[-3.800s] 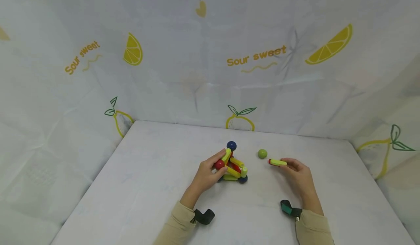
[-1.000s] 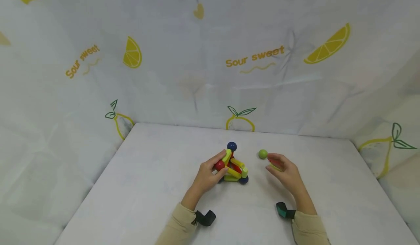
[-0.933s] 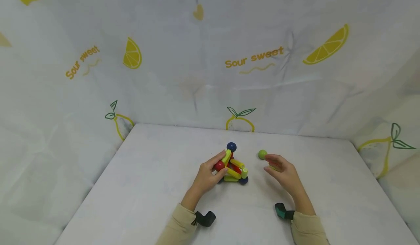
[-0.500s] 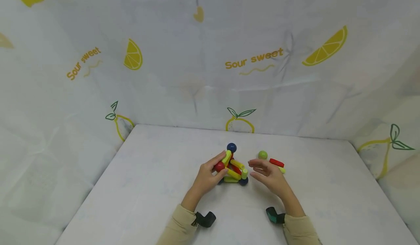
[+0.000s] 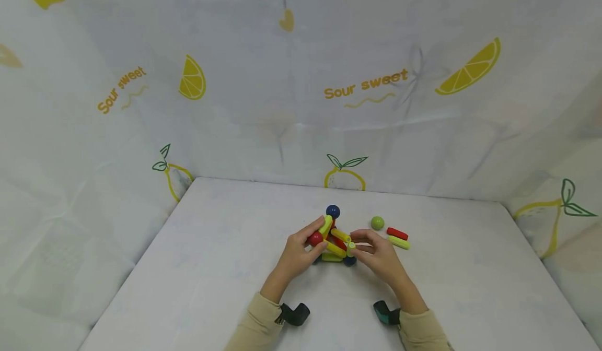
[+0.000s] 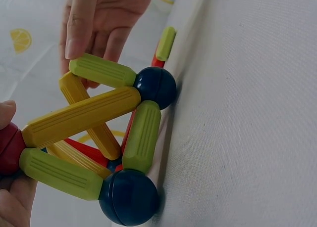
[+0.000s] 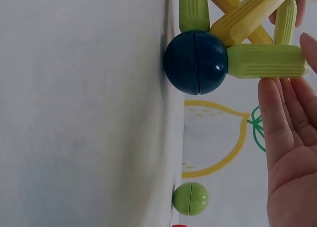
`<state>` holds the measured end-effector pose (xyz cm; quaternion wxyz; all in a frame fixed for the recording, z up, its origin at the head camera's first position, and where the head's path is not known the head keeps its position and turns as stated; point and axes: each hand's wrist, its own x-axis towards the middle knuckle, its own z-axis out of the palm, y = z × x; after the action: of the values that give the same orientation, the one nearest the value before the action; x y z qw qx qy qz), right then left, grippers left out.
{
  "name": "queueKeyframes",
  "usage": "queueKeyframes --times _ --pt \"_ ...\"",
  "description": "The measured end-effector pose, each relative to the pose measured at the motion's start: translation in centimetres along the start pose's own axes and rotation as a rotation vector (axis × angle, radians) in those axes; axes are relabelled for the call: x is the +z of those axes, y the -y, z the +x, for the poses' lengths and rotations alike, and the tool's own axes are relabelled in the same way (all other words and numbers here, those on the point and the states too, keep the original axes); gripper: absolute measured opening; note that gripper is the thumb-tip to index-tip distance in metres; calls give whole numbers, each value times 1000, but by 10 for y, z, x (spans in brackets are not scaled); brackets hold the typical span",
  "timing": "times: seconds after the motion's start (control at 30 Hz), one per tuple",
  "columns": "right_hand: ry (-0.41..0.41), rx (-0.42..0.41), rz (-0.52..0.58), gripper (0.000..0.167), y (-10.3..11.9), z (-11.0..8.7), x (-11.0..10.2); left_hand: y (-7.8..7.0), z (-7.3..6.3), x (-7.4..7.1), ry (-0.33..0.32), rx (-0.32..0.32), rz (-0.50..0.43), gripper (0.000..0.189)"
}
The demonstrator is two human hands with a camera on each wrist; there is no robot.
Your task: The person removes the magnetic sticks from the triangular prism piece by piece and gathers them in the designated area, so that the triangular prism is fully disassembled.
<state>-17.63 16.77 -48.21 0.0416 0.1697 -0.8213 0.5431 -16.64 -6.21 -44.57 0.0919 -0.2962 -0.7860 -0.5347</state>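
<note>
My left hand (image 5: pixel 297 250) holds the red ball (image 5: pixel 315 238) of a small frame made of magnetic rods and balls. Its base sits on the table, with dark blue balls (image 6: pixel 130 196) at corners. A green magnetic rod (image 7: pixel 267 61) stands up from the right-hand blue ball (image 7: pixel 196 62), its upper end free. Thumb and fingers of my right hand (image 5: pixel 380 257) pinch that rod near its top. Close by, a yellow rod (image 5: pixel 340 235) slants up, its upper end beside the right fingers. Another blue ball (image 5: pixel 333 211) sits at the far corner.
On the white table (image 5: pixel 211 267), right of the frame, lie a loose green ball (image 5: pixel 378 223), a red rod (image 5: pixel 397 233) and a green rod (image 5: pixel 399 242) side by side. A lemon-print cloth (image 5: pixel 263 105) hangs behind the table's far edge.
My right hand has put down the red and green rods near the loose ball, moved left and taken hold of the upright green rod. The left hand keeps its hold, nearly still.
</note>
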Motion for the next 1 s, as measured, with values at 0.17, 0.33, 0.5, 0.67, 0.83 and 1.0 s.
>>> queueKeyframes --times 0.17,0.33,0.5,0.67,0.83,1.0 --pt "0 35 -25 34 3 0 2 0 0 0 5 -5 0 50" --pt "8 -12 -108 26 2 0 -2 0 1 0 2 -3 5 50" --pt "24 -16 -230 23 2 -1 -10 1 1 0 1 -3 9 50" --pt "38 37 -274 25 0 -1 -16 1 1 0 2 -7 7 50" --pt "-40 43 -258 26 -6 -1 -14 2 1 0 1 -13 6 50" --pt "-197 2 -206 25 -13 -1 -13 3 0 0 10 -18 23 51"
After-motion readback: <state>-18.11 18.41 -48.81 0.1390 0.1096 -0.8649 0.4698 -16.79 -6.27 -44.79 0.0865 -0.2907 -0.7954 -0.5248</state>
